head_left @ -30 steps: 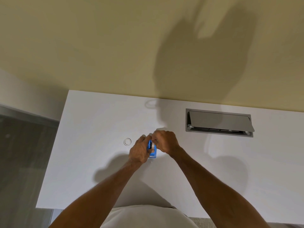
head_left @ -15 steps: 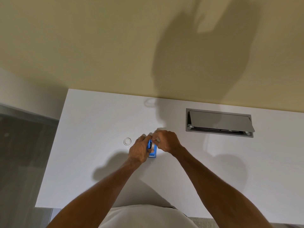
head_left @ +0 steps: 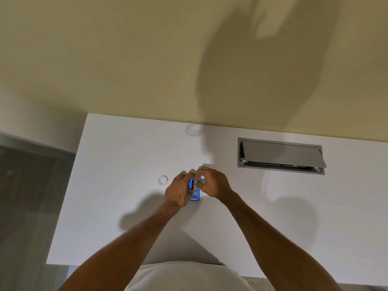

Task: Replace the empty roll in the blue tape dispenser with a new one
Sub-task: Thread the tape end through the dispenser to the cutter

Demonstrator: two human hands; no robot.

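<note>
- Left hand [head_left: 177, 193] was wrapped round the left side of the blue tape dispenser [head_left: 194, 195], fingers curled over its far end, basically pinning it to the white desk [head_left: 117, 185].
- Right hand [head_left: 212, 182] sat just to the right of it, thumb and fingertips pinched together over the dispenser's top. What it was pinching, honestly couldn't tell; something small and pale showed between the fingers, maybe a roll or the core.
- Dispenser lay right between the two hands, long axis running toward and away from the person, near end poking out below the knuckles. Both hands were touching or nearly on it, so I'd guess the swap happens from the right side.
- A small clear ring [head_left: 162, 180], looked like a tape roll or an empty core, lay flat just left of the left hand.
- Further out: a grey cable hatch [head_left: 281, 156], lid tilted open, well off to the right.
- Hub and spindle were totally hidden by fingers.
</note>
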